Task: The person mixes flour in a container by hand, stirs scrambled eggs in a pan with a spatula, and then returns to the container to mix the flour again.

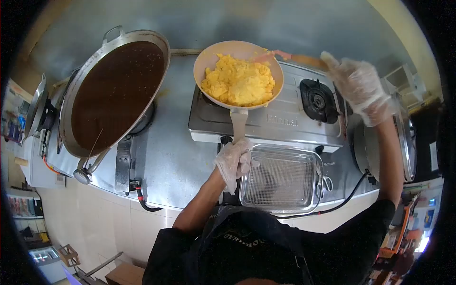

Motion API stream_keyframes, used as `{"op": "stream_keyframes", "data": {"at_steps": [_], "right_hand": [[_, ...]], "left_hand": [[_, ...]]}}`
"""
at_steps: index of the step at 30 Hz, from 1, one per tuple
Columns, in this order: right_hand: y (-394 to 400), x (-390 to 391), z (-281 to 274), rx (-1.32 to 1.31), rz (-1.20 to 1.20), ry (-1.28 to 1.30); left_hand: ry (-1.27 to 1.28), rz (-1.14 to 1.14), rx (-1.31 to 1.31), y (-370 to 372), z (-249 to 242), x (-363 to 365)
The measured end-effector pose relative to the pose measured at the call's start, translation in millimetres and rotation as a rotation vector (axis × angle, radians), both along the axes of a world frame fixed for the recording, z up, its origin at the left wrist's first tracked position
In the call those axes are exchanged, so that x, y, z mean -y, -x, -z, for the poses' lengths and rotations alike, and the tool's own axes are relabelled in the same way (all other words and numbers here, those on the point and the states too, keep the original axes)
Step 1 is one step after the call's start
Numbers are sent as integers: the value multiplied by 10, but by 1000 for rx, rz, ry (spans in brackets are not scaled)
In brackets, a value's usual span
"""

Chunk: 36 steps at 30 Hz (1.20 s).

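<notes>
My left hand (234, 160), in a clear plastic glove, is wrapped round the handle (239, 126) of a light frying pan (204, 59). The pan sits over the left burner of a silver two-burner stove (280, 124) and holds a heap of yellow scrambled egg (242, 80). Up at the right, my right hand (356, 83), gloved too, grips the wooden handle of a spatula (308, 60). The spatula's reddish head reaches over the pan's upper right rim and touches the egg.
A big metal wok (164, 52) of dark brown liquid (118, 90) stands at the left. Below the stove lies a wire-mesh tray (280, 178). The bare right burner (318, 100) is beside the pan. At the far right stands a large pot (365, 147), with a black hose (349, 198) nearby.
</notes>
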State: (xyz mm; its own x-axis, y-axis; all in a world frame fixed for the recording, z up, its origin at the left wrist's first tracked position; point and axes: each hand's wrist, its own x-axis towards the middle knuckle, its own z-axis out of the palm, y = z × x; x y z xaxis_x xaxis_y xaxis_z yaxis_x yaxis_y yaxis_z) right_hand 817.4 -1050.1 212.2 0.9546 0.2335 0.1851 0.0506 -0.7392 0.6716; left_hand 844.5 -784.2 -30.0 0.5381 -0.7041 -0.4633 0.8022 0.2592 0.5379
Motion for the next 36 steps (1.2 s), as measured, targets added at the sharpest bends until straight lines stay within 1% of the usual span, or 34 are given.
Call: {"op": "stream_keyframes", "data": {"at_steps": [1, 2, 3, 5, 6, 7, 8, 9, 11, 12, 13, 15, 17, 19, 20, 21, 22, 23, 24, 25, 26, 28, 30, 33, 35, 36], "right_hand": [[109, -119, -201, -11, -12, 14], [171, -241, -294, -20, -27, 29], [189, -420, -284, -137, 80, -27], [183, -748, -272, -371, 286, -134], [151, -682, 19, -271, -3, 191], [74, -728, 412, -245, -84, 226], [-6, -772, 805, -214, -165, 263], [-126, -985, 978, -253, -35, 23], [-188, -1032, 654, -264, -8, 10], [-171, -1074, 458, -285, 7, -11], [-178, -1069, 180, -380, 115, 99], [-182, -1076, -56, -157, 147, -11], [-331, -1077, 127, -187, 73, 21], [-526, -1171, 525, -302, 56, 31], [-604, -1243, 678, -403, 67, 34], [-602, -1206, 677, -352, 67, -20], [-664, -1139, 597, -284, 56, -54], [-701, -1094, 515, -221, 37, -83], [-583, -1041, 259, -242, -106, 71], [-538, -1163, 78, -300, -4, 36], [-448, -1322, -53, -355, 97, 3], [-421, -1378, 150, -355, -35, -38], [-666, -1272, 811, -356, 118, -115], [-482, -1744, 130, -513, 214, 4], [-601, -1596, 6, -462, 263, -137], [-660, -1546, 295, -413, 192, -133]], "left_hand": [[66, -30, 66, 26, 141, 16], [163, -32, -16, 16, 137, 1], [258, -35, -100, -6, 140, -14], [-28, 21, 240, -47, 136, 36], [-87, 13, 288, -22, 42, 71], [-148, 11, 334, 28, -43, 101], [-156, 6, 301, 83, -50, 110], [-163, 0, 268, 137, -57, 119], [-50, -51, 67, 103, -45, 190], [-35, -38, -7, 106, -145, 143], [-23, -41, -9, 102, -144, 142], [10, -59, -16, 98, -145, 173], [44, -39, -32, 84, -159, 199], [29, -29, -36, 136, -162, 202], [8, -39, -34, 154, -190, 224], [-14, -49, -25, 174, -208, 223], [35, -54, -14, 159, -133, 251], [20, -40, -26, 117, -99, 287], [-5, -24, -54, 127, -51, 278], [-23, -13, -69, 88, -56, 290], [6, -18, -11, 108, -112, 273], [-11, -28, 25, 95, -141, 286], [-45, -7, 60, 144, -141, 270], [-4, -5, 32, 81, -167, 227], [19, -26, 26, 64, -142, 262], [23, -28, 20, 87, -123, 266]]}}
